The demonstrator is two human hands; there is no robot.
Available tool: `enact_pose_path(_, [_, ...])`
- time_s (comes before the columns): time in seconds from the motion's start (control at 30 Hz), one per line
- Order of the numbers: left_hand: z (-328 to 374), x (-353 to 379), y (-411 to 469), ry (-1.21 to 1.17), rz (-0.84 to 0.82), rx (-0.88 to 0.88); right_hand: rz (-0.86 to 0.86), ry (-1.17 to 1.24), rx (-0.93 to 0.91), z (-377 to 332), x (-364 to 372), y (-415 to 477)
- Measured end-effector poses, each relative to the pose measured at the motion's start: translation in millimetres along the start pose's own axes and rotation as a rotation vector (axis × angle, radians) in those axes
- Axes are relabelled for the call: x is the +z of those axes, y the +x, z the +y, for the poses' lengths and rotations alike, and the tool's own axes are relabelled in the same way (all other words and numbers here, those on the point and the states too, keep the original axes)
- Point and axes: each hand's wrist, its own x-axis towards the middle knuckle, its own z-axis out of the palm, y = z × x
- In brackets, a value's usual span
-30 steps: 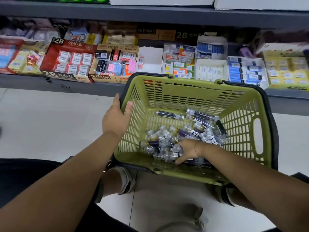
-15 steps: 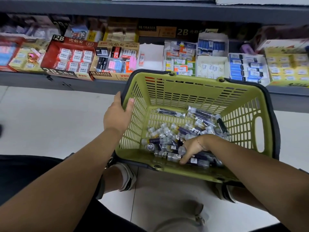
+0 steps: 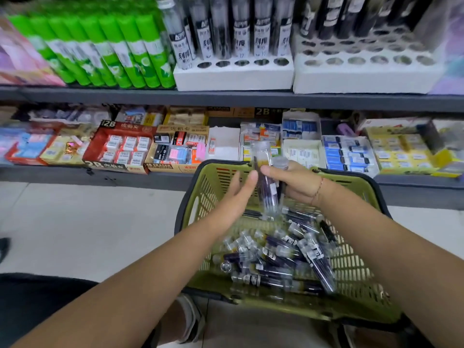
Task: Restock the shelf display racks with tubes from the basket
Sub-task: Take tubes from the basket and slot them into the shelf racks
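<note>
Item: tubes (image 3: 268,194), approx. two, gripped upright in right hand (image 3: 298,187) above basket (image 3: 218,164), left hand (image 3: 238,194) held flat-fingered & empty alongside, prob. to take one; loose tubes (image 3: 276,257) heaped in basket; empty holes noted in white racks (image 3: 233,76) on upper shelf (image 3: 226,99).
</note>
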Motion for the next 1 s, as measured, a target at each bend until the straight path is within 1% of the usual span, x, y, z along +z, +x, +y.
enact_pose_path(0.03, [6,4,0,-0.041,-0.057,0.002,0.007,0.009,-0.042,-10,5,1])
enact_pose_path(0.07, [14,6,0,-0.087,-0.078,0.032,0.023,0.008,-0.068,-21,11,1])
enact_pose_path(0.17, [38,2,2,-0.16,-0.008,0.135,0.074,-0.029,-0.134,-45,23,-2])
enact_pose_path(0.3, [62,-15,-2,-0.05,0.046,0.274,0.028,0.184,-0.245,-67,28,-13])
enact_pose_path(0.33, [67,-18,-4,-0.049,0.054,0.307,0.022,0.193,-0.268,-72,29,-15])
enact_pose_path(0.4, [75,-21,-5,-0.048,0.086,0.341,0.059,0.091,-0.317,-80,29,-18])
enact_pose_path(0.53, [91,-26,-3,-0.009,0.189,0.376,0.282,-0.435,-0.388,-100,18,-25])
enact_pose_path(0.6, [101,-24,-1,0.026,0.24,0.381,0.393,-0.589,-0.415,-114,7,-35])
enact_pose_path(0.73, [119,-17,9,0.131,0.292,0.42,0.576,-0.638,-0.507,-159,-29,-54])
enact_pose_path(0.87, [135,-6,23,0.294,0.317,0.515,0.803,-0.581,-0.657,-209,-78,-66])
enact_pose_path(0.97, [148,8,33,0.363,0.3,0.561,1.036,-0.664,-0.636,-238,-126,-61])
enact_pose_path(1.0, [151,13,35,0.381,0.289,0.571,1.084,-0.666,-0.621,-244,-139,-58])
